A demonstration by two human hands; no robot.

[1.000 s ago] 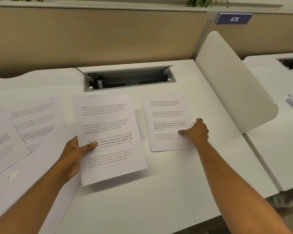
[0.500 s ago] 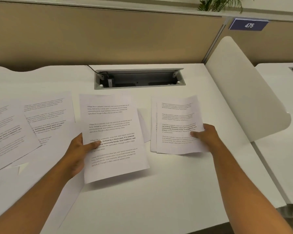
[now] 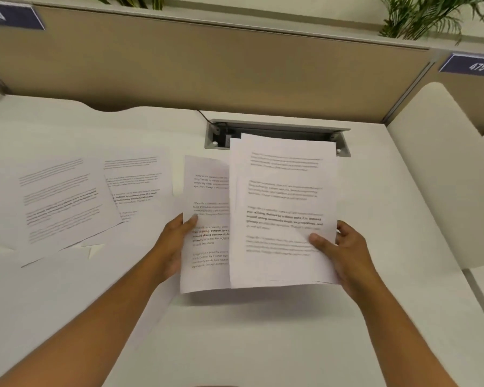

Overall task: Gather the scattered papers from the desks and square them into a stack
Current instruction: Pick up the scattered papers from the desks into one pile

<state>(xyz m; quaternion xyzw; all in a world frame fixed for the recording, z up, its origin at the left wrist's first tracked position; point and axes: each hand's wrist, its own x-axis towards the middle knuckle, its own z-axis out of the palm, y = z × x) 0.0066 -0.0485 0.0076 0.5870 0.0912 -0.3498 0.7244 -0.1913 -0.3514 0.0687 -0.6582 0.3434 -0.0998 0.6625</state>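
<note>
Papers are in both hands, lifted above the white surface [image 3: 263, 331] in the middle of the frame. The left hand [image 3: 173, 247] pinches one sheet [image 3: 207, 219] at its left edge, thumb on top. The right hand [image 3: 344, 252] is closed on a small stack [image 3: 282, 191], which covers the sheet's right side. More loose sheets [image 3: 67, 199] lie flat at the left of the frame.

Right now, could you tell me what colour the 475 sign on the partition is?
Dark blue with pale numerals; the 475 sign shows in the head view.
</note>
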